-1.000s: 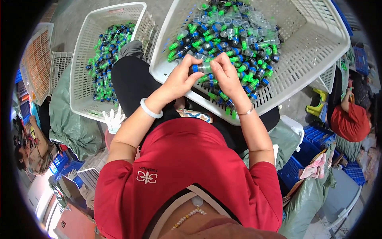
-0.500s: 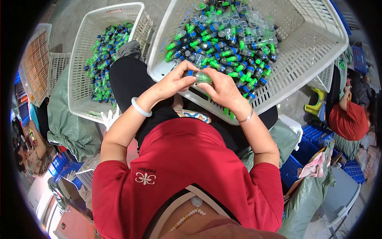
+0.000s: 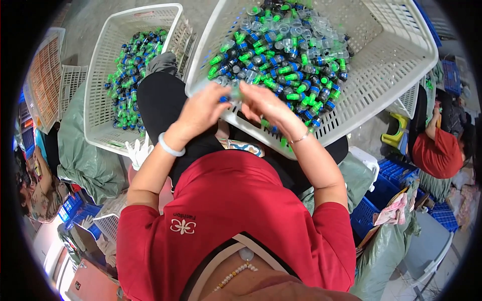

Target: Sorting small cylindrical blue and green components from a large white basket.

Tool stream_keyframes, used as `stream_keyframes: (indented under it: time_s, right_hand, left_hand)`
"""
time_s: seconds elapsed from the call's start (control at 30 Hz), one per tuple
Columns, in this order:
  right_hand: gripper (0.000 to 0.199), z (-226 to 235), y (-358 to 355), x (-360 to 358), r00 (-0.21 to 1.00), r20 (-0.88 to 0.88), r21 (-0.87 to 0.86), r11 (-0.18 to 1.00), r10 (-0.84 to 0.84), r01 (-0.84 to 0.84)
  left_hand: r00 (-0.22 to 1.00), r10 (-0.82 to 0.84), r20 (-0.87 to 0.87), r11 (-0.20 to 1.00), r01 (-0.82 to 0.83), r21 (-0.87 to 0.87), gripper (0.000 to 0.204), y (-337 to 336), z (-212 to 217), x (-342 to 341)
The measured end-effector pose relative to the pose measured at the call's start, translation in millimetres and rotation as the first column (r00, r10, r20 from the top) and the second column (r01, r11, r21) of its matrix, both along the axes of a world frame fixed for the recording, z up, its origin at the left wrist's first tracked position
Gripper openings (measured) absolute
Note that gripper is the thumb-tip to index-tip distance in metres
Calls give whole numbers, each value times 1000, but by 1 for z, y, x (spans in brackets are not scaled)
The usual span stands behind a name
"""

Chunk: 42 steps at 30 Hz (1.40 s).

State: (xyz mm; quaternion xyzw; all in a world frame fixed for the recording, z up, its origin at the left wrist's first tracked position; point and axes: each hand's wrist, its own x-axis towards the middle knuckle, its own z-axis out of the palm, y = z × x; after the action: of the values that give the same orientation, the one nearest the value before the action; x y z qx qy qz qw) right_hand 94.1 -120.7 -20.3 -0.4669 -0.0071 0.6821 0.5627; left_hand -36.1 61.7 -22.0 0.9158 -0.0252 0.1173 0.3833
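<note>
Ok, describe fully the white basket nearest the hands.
The white basket looks plastic: open-topped, with slotted walls and smooth rim. It stands angled, right of another white basket. Green, blue and dark pieces and clear cup-like ones lie heaped inside. The left hand and right hand overlap its near edge; contact is unclear.

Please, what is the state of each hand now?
Left hand: closed on a small blue-and-green piece.
Right hand: blurred, close to that piece; whether it grips cannot be told.

Green sack (image 3: 89, 158); white glove (image 3: 138, 153)
</note>
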Motion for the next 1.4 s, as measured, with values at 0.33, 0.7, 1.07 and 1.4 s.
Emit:
stream_keyframes:
  time_s: [0.33, 0.7, 1.07, 1.4]
  right_hand:
    - [32, -64, -6, 124, -444, 632, -273, 719, 635, 640]
    - [26, -82, -21, 123, -593, 576, -220, 805, 563, 551]
    - [27, -71, -20, 124, -508, 727, -178, 841, 462, 511]
    - [16, 24, -41, 47, -468, 883, -104, 988, 39, -114]
  left_hand:
    - [924, 268, 274, 875, -352, 332, 25, 28, 14, 41]
    - [984, 98, -146, 866, -11, 501, 34, -50, -103, 156]
    - [912, 101, -398, 789, -317, -526, 29, -20, -65, 109]
    - [933, -296, -204, 714, 74, -696, 33, -13, -19, 77]
